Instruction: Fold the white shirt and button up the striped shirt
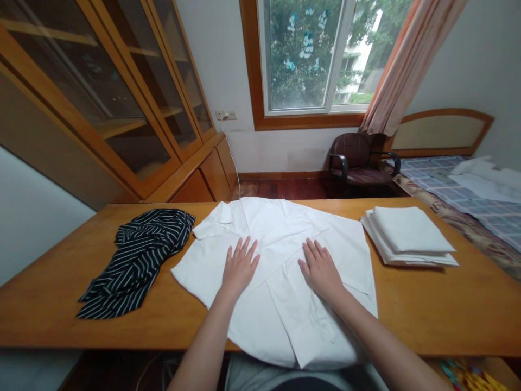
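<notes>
A white shirt (260, 288) lies spread over the middle of the wooden table, with a sleeve and cuff folded across it and its lower edge hanging over the near side. My left hand (239, 266) rests flat on the cloth, fingers spread. To its right, my right hand (319, 267) also presses flat on the shirt, fingers stretched out. Neither hand grips anything. Left of the shirt is a crumpled black cloth with white stripes (142, 255). On the right sits a stack of folded white cloth (409, 233).
The wooden table (411, 309) reaches across the view. Behind it stand a glass-door cabinet (134, 119) on the left, a dark red armchair (356, 157) under the window, and a bed (459, 174) on the right. A white cable (232, 155) hangs from a wall socket (226, 115).
</notes>
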Demonstrator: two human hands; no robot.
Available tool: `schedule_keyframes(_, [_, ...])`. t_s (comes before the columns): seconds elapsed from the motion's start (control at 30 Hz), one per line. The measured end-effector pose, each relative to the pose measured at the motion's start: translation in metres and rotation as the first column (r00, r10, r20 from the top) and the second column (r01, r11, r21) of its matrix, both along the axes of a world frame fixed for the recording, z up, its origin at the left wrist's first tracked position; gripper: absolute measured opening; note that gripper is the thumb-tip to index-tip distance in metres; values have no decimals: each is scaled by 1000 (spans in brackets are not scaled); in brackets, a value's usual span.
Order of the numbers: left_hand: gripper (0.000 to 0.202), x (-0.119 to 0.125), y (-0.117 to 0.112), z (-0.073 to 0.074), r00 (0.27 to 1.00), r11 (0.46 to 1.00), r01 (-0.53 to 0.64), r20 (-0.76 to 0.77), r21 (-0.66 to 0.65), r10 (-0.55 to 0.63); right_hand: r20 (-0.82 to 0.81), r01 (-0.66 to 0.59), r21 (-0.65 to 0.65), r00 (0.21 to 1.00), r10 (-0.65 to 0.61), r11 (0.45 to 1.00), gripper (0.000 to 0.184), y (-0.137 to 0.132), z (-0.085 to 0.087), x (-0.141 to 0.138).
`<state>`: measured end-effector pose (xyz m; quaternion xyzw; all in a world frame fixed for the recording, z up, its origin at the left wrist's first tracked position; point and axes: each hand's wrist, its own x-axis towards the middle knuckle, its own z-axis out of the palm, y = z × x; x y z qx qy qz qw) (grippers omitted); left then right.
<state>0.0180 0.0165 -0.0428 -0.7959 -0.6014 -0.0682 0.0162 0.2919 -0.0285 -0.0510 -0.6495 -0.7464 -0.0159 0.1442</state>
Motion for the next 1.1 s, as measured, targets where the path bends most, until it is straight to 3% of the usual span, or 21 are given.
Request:
schedule_keyframes(0.23, [55,6,-3,-1,996,997,-74,-56,-4,73,15,-70,-68,997,71,995,59,20,2,13])
schedule_keyframes(0.53, [61,19,-17,-2,982,983,-172,-95,-58,166,18,-187,-49,982,188,981,56,51,4,32])
schedule_keyframes(0.93, [61,24,-24,0,975,975,-210,-80,-68,205,75,10,-84,997,-3,996,59,65,-3,87])
schedule_keyframes(1.1, [61,25,-26,1,974,975,-215,-86,-63,210,94,70,-81,994,-63,994,59,71,-7,98])
